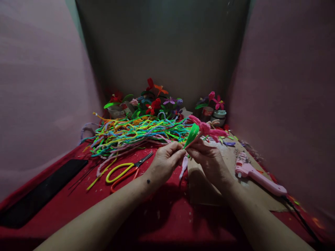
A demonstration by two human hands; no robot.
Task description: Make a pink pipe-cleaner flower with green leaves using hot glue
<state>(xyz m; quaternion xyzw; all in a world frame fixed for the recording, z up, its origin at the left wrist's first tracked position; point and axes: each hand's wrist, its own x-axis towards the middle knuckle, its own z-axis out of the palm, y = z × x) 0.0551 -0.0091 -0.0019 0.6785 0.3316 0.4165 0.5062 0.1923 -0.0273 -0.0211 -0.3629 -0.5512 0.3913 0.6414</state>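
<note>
Over the middle of the table my hands meet, fingertips close together. My left hand point(166, 158) is closed in a pinch at the lower end of a green pipe-cleaner leaf point(193, 134). With its fingers closed, my right hand point(209, 158) grips the stem of a pink pipe-cleaner flower point(206, 129), whose petals point up and to the right. The leaf stands just left of the petals, its base against the flower's stem. Just below my fingertips shows a pale lilac pipe-cleaner piece point(184, 166); I cannot tell whether it hangs or lies on the table.
A heap of coloured pipe cleaners point(141, 132) lies behind my hands. Scissors point(125, 170) with yellow and orange handles and a black slab point(42, 191) lie left. A pink glue gun point(259, 177) rests on cardboard point(204, 190) at right. Finished flowers point(153, 103) stand behind.
</note>
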